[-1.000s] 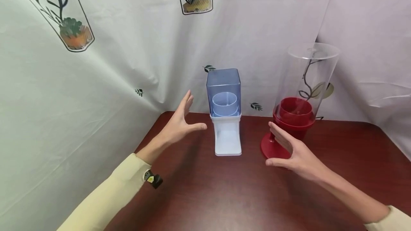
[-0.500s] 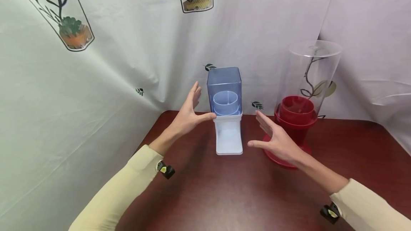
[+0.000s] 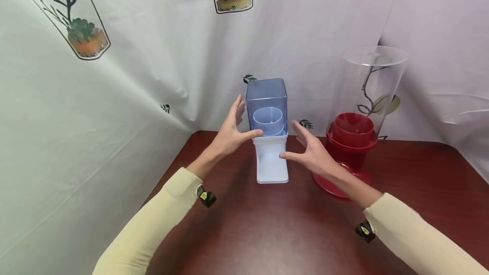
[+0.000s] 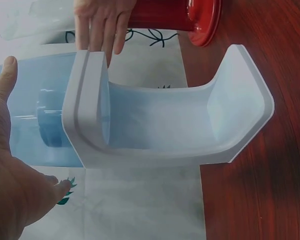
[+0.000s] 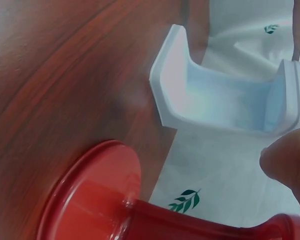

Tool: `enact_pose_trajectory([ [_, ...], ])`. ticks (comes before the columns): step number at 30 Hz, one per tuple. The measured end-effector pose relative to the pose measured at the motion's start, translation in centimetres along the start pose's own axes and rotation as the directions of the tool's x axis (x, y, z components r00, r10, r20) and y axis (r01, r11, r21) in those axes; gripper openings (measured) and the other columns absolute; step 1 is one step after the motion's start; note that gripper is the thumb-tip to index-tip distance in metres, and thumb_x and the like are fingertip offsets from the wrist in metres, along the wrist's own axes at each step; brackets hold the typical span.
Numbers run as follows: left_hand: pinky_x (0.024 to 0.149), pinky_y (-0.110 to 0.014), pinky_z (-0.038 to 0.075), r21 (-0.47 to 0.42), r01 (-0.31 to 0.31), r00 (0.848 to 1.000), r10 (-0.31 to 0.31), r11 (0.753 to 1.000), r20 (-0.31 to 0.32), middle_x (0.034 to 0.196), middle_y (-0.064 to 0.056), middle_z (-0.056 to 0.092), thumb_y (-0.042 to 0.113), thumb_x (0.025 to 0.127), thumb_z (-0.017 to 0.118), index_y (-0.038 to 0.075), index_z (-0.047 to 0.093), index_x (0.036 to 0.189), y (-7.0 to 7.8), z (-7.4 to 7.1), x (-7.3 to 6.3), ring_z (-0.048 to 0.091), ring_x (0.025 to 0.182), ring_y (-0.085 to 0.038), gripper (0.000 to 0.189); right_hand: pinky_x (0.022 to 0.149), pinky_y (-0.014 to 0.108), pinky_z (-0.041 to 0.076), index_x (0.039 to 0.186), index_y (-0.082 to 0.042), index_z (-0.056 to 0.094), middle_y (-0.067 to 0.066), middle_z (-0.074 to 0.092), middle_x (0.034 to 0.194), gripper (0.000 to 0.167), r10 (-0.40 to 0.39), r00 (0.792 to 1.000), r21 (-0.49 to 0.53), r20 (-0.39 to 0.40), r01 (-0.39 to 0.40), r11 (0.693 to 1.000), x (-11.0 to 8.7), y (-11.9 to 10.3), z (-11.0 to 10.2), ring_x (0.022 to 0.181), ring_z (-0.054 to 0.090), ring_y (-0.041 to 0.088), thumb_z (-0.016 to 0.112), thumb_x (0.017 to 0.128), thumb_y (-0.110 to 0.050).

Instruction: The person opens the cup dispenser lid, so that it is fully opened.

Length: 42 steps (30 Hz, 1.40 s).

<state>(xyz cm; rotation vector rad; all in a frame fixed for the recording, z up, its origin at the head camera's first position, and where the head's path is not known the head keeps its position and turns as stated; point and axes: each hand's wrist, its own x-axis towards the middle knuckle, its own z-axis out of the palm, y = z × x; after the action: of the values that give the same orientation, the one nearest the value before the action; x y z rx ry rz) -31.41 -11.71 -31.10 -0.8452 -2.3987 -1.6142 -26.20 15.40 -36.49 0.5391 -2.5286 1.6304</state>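
Nearest are two pale yellow sleeves, cut off by the lower edge of the head view, each with a small black device at the cuff. Between them lies the surface, dark reddish brown with a wood grain, glossy in front where light falls on it, its far corners rounded. Over it reach both hands, left hand and right hand, each spread, fingers straight and thumb held well apart. Between them, near the far edge of the surface, a white stand sits upright under a see-through blue box. The left thumb overlaps the box's lower corner and the right thumb the stand's side; whether either touches cannot be told. To the right is a red stand bearing a tall clear tube, its foot partly hidden by the right forearm. Behind everything hangs a creased whitish cloth printed with leaf sprigs and potted plants, the upper one cropped. A printed branch shows through the tube, whose walls are hard to make out. In the right wrist view, the blue box is mostly cut off and the right hand is reduced to a blurred thumb.
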Motion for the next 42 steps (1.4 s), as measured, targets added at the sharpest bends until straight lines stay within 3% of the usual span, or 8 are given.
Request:
enact_pose_trajectory([
  [9, 0.126, -0.048, 0.031, 0.024, 0.016, 1.0, -0.016, 1.0, -0.006, 0.172, -0.009, 0.031, 0.025, 0.09, 0.088, 0.016, 0.009, 0.172, -1.5, 0.2, 0.5, 0.031, 0.157, -0.023, 0.114, 0.12, 0.06, 0.035, 0.17, -0.014, 0.021, 0.008, 0.028, 0.174, 0.108, -0.079, 0.995, 0.043, -0.062, 0.082, 0.996, 1.5, -0.5, 1.7, 0.159, 0.027, 0.032, 0.089, 0.088, -0.027],
  [14, 0.125, -0.051, 0.032, 0.005, 0.011, 1.0, -0.011, 1.0, 0.019, 0.172, -0.007, 0.032, 0.023, 0.09, 0.087, 0.021, 0.011, 0.172, -2.6, 0.4, 0.8, 0.033, 0.157, -0.021, 0.111, 0.12, 0.064, 0.034, 0.17, -0.019, 0.024, 0.007, 0.038, 0.169, 0.104, -0.119, 0.99, 0.095, -0.071, 0.126, 0.988, 2.1, -0.6, 2.2, 0.155, 0.036, 0.033, 0.088, 0.089, -0.023],
  [19, 0.122, -0.057, 0.035, -0.033, 0.012, 0.999, -0.011, 0.999, 0.053, 0.173, -0.005, 0.03, 0.022, 0.091, 0.086, 0.026, 0.011, 0.171, -3.9, 0.7, 1.1, 0.035, 0.156, -0.027, 0.11, 0.119, 0.06, 0.039, 0.17, -0.019, 0.024, 0.007, 0.041, 0.166, 0.101, -0.102, 0.993, 0.148, -0.064, 0.111, 0.983, 2.3, -0.9, 2.5, 0.151, 0.042, 0.033, 0.087, 0.091, -0.023],
  [25, 0.118, -0.054, 0.042, -0.059, 0.021, 0.997, -0.016, 0.998, 0.076, 0.17, -0.003, 0.038, 0.017, 0.092, 0.085, 0.025, 0.014, 0.171, -4.8, 1.0, 1.0, 0.042, 0.152, -0.027, 0.106, 0.119, 0.061, 0.037, 0.17, -0.018, 0.022, 0.007, 0.039, 0.167, 0.101, -0.082, 0.995, 0.151, -0.06, 0.09, 0.984, 2.2, -1.0, 2.7, 0.153, 0.038, 0.033, 0.085, 0.092, -0.025],
  [36, 0.12, -0.051, 0.04, -0.014, -0.022, 1.0, 0.022, 1.0, -0.007, 0.164, -0.006, 0.046, 0.024, 0.09, 0.088, 0.02, 0.024, 0.168, -5.0, 1.7, 0.4, 0.046, 0.148, -0.022, 0.101, 0.123, 0.057, 0.033, 0.17, -0.017, 0.019, 0.008, 0.036, 0.168, 0.102, -0.043, 0.997, 0.144, -0.07, 0.053, 0.988, 1.9, -1.8, 2.8, 0.154, 0.036, 0.031, 0.085, 0.092, -0.028],
  [42, 0.117, -0.052, 0.042, 0.047, -0.033, 0.999, 0.034, 0.998, -0.04, 0.161, -0.004, 0.047, 0.027, 0.089, 0.089, 0.021, 0.026, 0.168, -4.4, 2.1, -0.5, 0.049, 0.144, -0.021, 0.101, 0.119, 0.056, 0.04, 0.169, -0.018, 0.022, 0.009, 0.04, 0.162, 0.1, -0.026, 0.995, 0.144, -0.092, 0.039, 0.989, 1.6, -2.3, 3.0, 0.145, 0.044, 0.032, 0.085, 0.092, -0.031],
])
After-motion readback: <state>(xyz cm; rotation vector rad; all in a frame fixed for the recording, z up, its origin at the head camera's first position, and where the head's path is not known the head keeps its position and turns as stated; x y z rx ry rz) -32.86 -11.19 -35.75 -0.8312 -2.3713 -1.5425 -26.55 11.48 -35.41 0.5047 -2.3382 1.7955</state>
